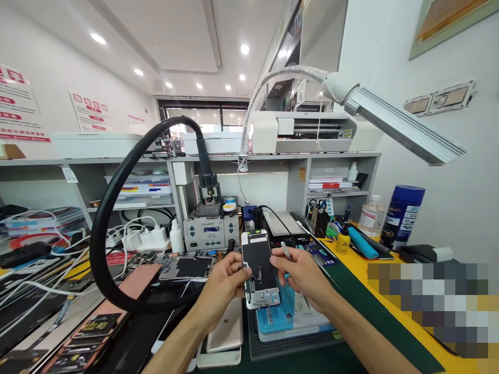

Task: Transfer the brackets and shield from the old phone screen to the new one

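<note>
A phone screen assembly (260, 272) is held up in front of me with its back side facing me, showing a black sheet, metal plates and a small flex cable. My left hand (228, 275) pinches its left edge, thumb on the back face. At its right edge, the fingertips of my right hand (298, 267) touch or nearly touch it. That hand also grips a slim grey metal tool (286, 251), whose thin pointed end sticks out below the palm; it resembles tweezers. Beneath the assembly lies a blue-and-white box (275, 322) on a dark mat (268, 349).
Phones (225, 330) and loose phone parts (191, 267) cover the left bench. A thick black hose (97, 244) arches from the hot-air station (210, 232). A lamp (409, 124) overhangs the right. A yellow bottle (342, 242) and blue spray can (403, 215) stand at right.
</note>
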Tool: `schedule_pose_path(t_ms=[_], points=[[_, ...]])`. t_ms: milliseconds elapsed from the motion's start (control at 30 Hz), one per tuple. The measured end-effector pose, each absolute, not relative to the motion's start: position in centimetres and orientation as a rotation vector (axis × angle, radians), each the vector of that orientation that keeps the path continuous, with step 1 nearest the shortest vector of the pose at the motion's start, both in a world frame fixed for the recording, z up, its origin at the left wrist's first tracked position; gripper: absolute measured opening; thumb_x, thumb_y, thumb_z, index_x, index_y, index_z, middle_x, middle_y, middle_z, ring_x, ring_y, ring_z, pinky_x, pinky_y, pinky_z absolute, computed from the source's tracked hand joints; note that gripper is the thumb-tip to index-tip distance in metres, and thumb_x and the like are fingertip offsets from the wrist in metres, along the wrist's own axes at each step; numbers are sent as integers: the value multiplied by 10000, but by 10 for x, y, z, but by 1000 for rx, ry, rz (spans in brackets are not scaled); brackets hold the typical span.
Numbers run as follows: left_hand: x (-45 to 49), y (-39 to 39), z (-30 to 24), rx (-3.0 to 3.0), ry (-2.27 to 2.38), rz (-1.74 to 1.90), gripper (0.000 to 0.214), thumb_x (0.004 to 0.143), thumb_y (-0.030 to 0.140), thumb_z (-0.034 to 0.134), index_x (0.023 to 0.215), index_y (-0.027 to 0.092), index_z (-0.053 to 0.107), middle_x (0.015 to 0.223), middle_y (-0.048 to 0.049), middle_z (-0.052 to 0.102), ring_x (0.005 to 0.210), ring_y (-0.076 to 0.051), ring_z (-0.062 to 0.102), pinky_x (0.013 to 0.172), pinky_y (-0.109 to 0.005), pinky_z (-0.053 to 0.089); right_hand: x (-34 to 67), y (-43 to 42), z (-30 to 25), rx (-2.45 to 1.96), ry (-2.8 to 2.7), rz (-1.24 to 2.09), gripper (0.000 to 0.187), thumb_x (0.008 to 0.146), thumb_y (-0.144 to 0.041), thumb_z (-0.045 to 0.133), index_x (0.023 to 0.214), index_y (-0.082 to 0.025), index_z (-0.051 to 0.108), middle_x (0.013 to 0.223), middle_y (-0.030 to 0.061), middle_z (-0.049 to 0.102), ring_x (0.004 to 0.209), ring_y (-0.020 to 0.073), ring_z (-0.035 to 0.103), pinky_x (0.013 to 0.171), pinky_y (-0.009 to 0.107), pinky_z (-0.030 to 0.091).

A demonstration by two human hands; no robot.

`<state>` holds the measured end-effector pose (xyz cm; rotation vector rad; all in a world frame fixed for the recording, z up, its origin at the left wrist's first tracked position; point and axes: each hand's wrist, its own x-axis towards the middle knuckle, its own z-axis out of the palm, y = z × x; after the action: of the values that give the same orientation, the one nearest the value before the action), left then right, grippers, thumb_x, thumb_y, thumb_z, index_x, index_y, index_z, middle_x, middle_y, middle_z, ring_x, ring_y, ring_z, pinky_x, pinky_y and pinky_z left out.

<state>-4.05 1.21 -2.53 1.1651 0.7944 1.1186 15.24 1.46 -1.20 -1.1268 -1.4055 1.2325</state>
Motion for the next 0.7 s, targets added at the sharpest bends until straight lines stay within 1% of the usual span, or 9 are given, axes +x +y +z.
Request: schedule_pose_path(t_ms=[133, 267, 467, 700], points=[[-37, 10, -23, 1088, 804, 1169, 254, 765, 250, 745, 874, 199, 521, 793, -27, 716, 676, -174, 673, 664, -330, 560, 155, 14, -12, -1067, -1475, 1290, 245, 793, -358, 713, 908, -156, 637, 555, -73, 450, 454, 68, 296, 442, 229, 170], [-36, 8, -21, 1026, 816, 1206, 236, 761, 180, 714, 836, 201, 491, 780, -32, 709, 683, -170, 674, 670, -323, 565, 155, 11, -9, -1001, -1560, 1358, 230, 748, -337, 751, 807, -163, 614, 621, -66, 440, 517, 78, 307, 487, 231, 207], [-36, 9, -20, 978, 849, 1209, 179, 790, 117, 658, 834, 192, 503, 741, -9, 684, 648, -141, 653, 648, -297, 573, 155, 8, -7, -1000, -1580, 1395, 255, 770, -372, 744, 841, -176, 596, 602, -82, 396, 500, 77, 280, 461, 229, 169], [-38, 8, -19, 961, 870, 1179, 172, 805, 88, 663, 864, 175, 527, 806, -54, 727, 668, -164, 692, 630, -302, 592, 153, 9, -7, -994, -1550, 1435, 308, 771, -392, 764, 884, -159, 597, 614, -77, 431, 490, 58, 289, 442, 208, 179]])
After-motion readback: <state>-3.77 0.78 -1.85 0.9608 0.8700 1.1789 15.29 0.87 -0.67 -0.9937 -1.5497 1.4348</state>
